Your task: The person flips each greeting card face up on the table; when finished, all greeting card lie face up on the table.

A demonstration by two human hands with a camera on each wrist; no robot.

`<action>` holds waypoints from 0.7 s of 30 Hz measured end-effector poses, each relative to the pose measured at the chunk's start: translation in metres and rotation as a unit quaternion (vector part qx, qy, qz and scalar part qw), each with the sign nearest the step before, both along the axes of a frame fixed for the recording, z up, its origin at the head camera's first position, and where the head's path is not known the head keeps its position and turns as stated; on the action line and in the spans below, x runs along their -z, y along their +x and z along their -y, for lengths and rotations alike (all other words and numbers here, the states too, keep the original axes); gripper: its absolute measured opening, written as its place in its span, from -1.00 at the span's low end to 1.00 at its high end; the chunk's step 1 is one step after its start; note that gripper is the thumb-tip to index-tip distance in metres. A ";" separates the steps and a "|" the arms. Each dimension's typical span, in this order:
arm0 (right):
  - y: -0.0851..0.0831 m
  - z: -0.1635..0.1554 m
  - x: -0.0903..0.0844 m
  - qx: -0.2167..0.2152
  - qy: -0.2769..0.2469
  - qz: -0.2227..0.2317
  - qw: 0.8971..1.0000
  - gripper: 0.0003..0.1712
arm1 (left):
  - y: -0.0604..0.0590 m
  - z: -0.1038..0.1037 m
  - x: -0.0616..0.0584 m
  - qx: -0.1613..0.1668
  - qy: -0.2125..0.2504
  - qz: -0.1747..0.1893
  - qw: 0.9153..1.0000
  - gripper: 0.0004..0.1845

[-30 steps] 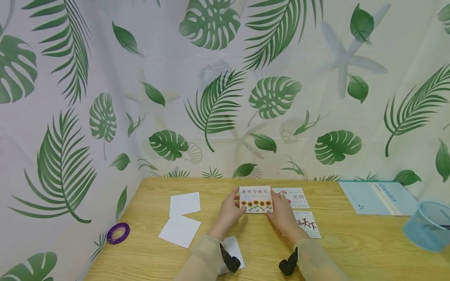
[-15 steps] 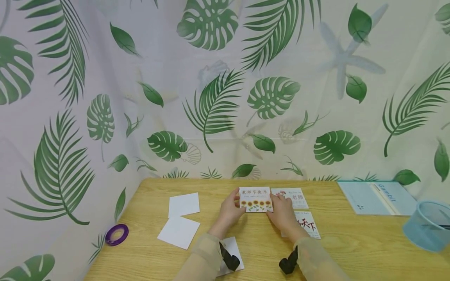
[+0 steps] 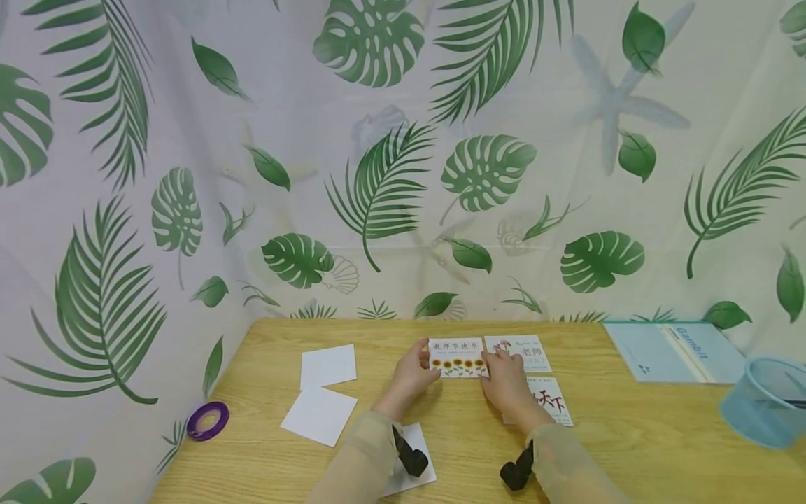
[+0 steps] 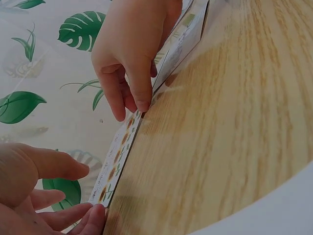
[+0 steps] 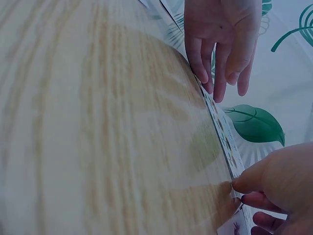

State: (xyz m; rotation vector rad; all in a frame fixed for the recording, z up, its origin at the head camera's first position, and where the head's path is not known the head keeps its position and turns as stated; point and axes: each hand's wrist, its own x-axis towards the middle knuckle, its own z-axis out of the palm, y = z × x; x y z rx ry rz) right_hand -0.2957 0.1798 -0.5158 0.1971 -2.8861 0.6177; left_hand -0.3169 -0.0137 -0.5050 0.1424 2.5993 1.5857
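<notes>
A greeting card [image 3: 456,368] with a row of sunflowers under Chinese lettering lies flat at the back middle of the table. My left hand [image 3: 409,378] is at its left end, with a fingertip at the near corner and the other fingers extended apart in the left wrist view. At the opposite end, my right hand [image 3: 508,385] holds the card's edge between thumb and fingers. Just right of it lie a card with pink flowers [image 3: 529,353] and a card with red lettering [image 3: 555,402], the latter partly hidden by my right hand and forearm.
Two blank white cards [image 3: 320,416] lie to the left, and another white card [image 3: 418,472] shows under my left wrist. A purple tape roll [image 3: 224,418] sits at the left edge. A light-blue notebook [image 3: 658,353] and a blue mesh pen holder [image 3: 752,416] stand at the right.
The sunflower card has gone down from a slightly raised tilt to flat on the table. My left fingers have loosened around its left end; my right hand stays at its right end.
</notes>
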 end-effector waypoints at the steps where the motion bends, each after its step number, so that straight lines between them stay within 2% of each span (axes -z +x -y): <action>1: 0.000 0.000 0.000 0.001 -0.001 0.002 1.000 -0.46 | -0.001 0.000 0.000 0.002 -0.003 0.001 1.000 -0.20; 8: 0.000 0.001 -0.003 -0.001 0.000 -0.002 1.000 -0.49 | -0.005 0.001 -0.002 0.015 0.003 0.009 1.000 -0.18; 21: -0.001 0.001 -0.001 -0.010 0.014 0.007 1.000 -0.51 | -0.009 0.000 0.002 0.037 0.022 0.024 0.999 -0.21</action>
